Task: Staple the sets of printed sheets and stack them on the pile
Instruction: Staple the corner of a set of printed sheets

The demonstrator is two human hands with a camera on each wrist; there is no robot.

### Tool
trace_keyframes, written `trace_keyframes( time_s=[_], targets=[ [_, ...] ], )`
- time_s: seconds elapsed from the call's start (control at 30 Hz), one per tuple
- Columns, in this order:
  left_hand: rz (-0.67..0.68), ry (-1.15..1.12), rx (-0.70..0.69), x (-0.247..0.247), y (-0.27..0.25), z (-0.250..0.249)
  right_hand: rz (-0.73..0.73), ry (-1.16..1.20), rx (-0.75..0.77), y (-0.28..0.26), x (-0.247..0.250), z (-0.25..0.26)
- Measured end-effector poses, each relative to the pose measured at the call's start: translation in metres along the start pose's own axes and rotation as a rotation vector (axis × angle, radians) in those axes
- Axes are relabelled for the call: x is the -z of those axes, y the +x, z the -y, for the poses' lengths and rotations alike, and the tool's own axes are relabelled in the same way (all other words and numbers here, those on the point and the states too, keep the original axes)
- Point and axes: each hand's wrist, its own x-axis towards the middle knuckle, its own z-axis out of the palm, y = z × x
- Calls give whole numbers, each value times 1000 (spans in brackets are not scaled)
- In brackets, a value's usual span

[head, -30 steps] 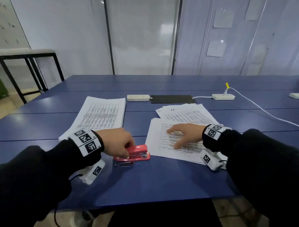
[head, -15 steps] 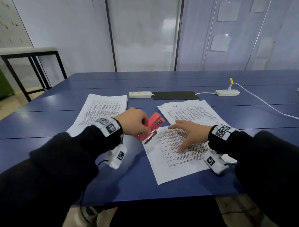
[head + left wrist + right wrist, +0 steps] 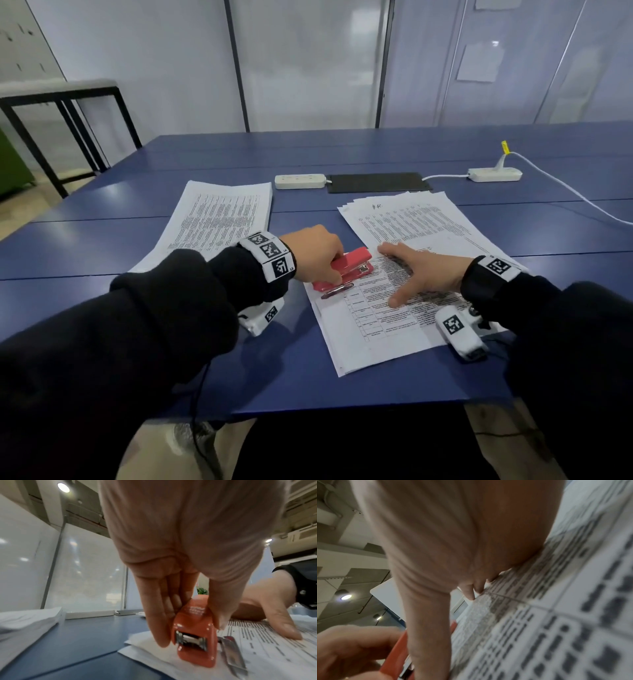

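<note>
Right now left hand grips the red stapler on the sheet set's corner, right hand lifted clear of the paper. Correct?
Not quite. The right hand is not lifted: it lies flat on the sheet set, fingers spread and pressing it down, as the head view shows. The rest holds: the left hand grips the red stapler on the set's corner.
</note>
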Motion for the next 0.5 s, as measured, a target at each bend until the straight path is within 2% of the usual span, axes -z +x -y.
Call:
trace_keyframes(
  time_s=[0.17, 0.33, 0.5],
  targets=[
    [11, -13, 83, 0, -3, 4, -2, -51, -21, 2, -1, -2],
    [5, 18, 25, 1, -3, -3, 3, -25, -14, 1, -2, -1],
    [67, -23, 162, 1, -3, -4, 4, -50, -30, 0, -2, 0]
  ],
)
